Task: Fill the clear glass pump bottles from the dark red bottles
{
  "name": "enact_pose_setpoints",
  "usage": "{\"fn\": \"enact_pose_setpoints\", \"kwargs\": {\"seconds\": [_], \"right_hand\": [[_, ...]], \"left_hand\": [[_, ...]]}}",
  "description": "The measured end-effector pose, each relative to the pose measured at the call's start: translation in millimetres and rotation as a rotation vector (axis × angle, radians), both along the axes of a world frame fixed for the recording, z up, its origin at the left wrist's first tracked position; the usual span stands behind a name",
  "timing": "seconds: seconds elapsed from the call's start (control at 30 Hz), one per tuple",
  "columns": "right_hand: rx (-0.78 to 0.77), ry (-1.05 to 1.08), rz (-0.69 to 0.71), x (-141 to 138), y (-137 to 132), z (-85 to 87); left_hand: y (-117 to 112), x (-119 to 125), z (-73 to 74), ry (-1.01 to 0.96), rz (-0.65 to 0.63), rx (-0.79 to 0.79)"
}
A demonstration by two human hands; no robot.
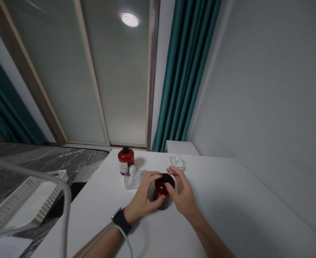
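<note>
A dark red bottle with a black cap stands on the white table in front of me. My left hand wraps round its left side. My right hand rests against its right side, with the fingers pinched on the black cap. A second red bottle with a black cap and a white label stands further back on the left. A clear glass bottle with a white round stopper lies just behind my left hand.
A clear crinkled packet lies behind my right hand. A white perforated tray sits to the left, off the table. Teal curtains and a sliding glass door stand behind. A grey wall runs along the right.
</note>
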State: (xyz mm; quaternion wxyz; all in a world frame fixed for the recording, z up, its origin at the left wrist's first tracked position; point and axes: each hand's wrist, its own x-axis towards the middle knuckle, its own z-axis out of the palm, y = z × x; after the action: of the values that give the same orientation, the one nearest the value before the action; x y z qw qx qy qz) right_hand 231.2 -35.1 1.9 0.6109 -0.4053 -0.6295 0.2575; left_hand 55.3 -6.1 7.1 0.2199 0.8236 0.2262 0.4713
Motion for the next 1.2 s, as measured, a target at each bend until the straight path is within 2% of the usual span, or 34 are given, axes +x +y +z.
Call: {"fn": "enact_pose_setpoints", "kwargs": {"seconds": [0.43, 0.73, 0.9, 1.1, 1.2], "right_hand": [[-0.024, 0.001, 0.032, 1.7, -1.5, 3.3], [-0.168, 0.027, 0.321, 25.7, -0.1, 6.4], [-0.244, 0.070, 0.435, 26.7, 0.4, 7.9], [-0.241, 0.061, 0.421, 23.0, 0.8, 4.1], [-0.249, 0.068, 0.404, 20.3, 2.4, -0.4]], "left_hand": [[-0.8, 1.0, 1.3, -0.001, 0.013, -0.013], [-2.8, -4.1, 4.0, -0.007, -0.029, -0.080], [-6.0, 0.8, 9.8, -0.070, 0.042, -0.191], [-10.1, 17.9, 13.3, -0.115, 0.157, -0.405], [-11.8, 18.6, 19.6, -0.103, 0.188, -0.409]]}}
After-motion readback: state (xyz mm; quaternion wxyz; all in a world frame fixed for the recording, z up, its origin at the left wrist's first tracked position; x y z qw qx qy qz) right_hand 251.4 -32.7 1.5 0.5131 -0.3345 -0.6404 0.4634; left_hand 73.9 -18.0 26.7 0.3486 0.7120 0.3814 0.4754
